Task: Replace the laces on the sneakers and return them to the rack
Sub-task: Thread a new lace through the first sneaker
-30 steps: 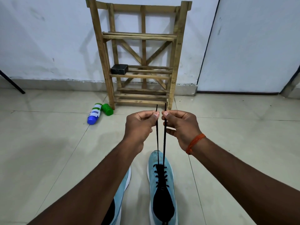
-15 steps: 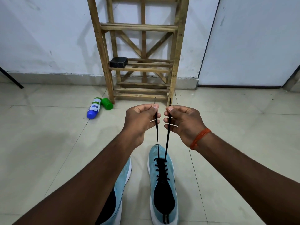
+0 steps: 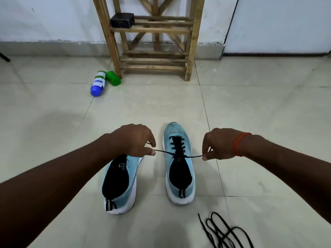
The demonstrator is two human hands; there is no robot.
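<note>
Nearest on the floor, a spare lace lies loose. Beyond it, the left hand and right hand, raised together a moment ago, now spread low and apart. Each pinches an end of the threaded lace across the right sneaker, probably snugged for knotting. The rack stands farther off.

Rack top cropped, left sneaker toe hidden

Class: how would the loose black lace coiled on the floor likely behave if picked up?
Probably floppy: the loose lace lies in limp loops. Likely very light, being thin cord. It may tangle, since the loops overlap.
</note>
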